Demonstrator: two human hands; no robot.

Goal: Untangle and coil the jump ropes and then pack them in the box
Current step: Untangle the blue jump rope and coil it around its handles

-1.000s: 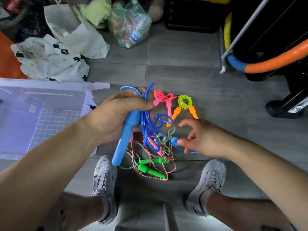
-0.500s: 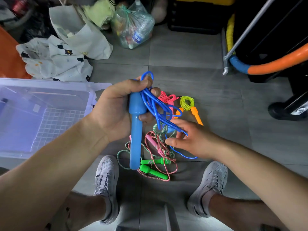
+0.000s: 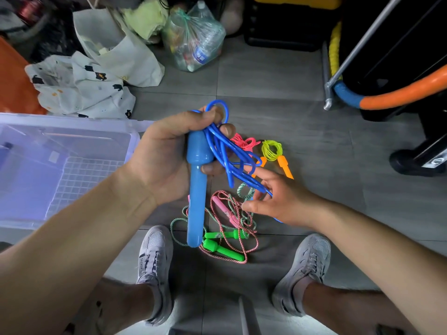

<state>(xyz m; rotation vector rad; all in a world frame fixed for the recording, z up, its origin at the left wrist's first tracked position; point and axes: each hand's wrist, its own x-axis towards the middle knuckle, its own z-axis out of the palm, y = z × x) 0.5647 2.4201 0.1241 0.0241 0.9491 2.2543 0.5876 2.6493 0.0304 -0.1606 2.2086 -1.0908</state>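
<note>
Blue rope [image 3: 222, 151] at frame centre, raised off the floor [image 3: 278, 76]; its loops are bunched in the left hand [image 3: 167, 155], whose fingers and thumb curl tight round the cord and the top of the blue handle [image 3: 197, 189], which hangs straight down. Strands trail lower right to the right hand [image 3: 278, 199]; its fingers are spread and half-bent, with the cord passing between them; whether they grip it cannot be told. Below the hands, a tangle [image 3: 227, 213] of braided ropes lies on the floor with green handles [image 3: 222, 247] and a pink handle [image 3: 223, 209]. Right of the left hand lie a coiled pink rope [image 3: 245, 142] and a coiled yellow rope [image 3: 272, 149], just beside each other. Clear box [image 3: 72, 131] at left edge, open. Grey shoes [image 3: 154, 262] at the bottom.
</note>
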